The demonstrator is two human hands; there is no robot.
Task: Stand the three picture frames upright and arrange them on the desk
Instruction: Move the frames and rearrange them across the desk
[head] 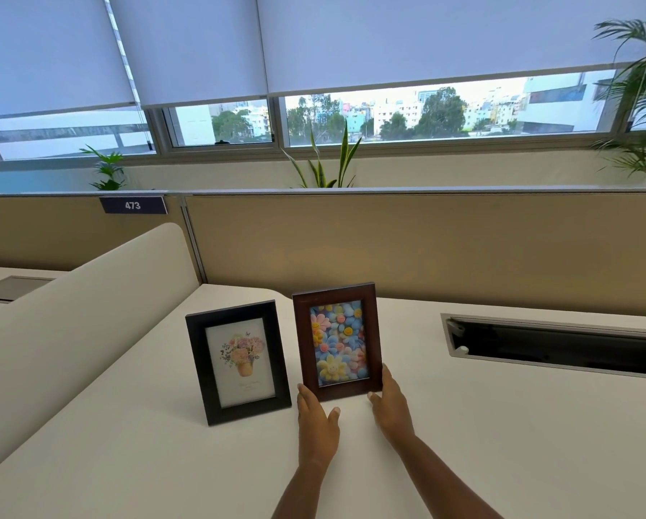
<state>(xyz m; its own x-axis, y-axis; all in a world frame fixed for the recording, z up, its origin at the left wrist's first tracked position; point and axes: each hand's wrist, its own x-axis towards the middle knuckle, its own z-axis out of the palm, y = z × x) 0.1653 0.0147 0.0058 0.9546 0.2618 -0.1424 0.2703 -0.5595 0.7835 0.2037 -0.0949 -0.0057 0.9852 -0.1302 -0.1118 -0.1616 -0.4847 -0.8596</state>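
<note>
Two picture frames stand upright side by side on the cream desk (501, 425). The black frame (195, 354) on the left shows a bouquet in a pot. The brown wooden frame (302, 342) to its right shows colourful smiling flowers. My left hand (315, 417) touches the brown frame's lower left corner, fingers against its edge. My right hand (388, 400) rests against its lower right corner. Both hands flank the frame's base. A third frame is not in view.
An open cable slot (561, 350) is cut into the desk at the right. A tan partition (426, 249) runs behind the desk, with a curved cream divider (89, 312) at the left. Plants (329, 162) and windows lie beyond.
</note>
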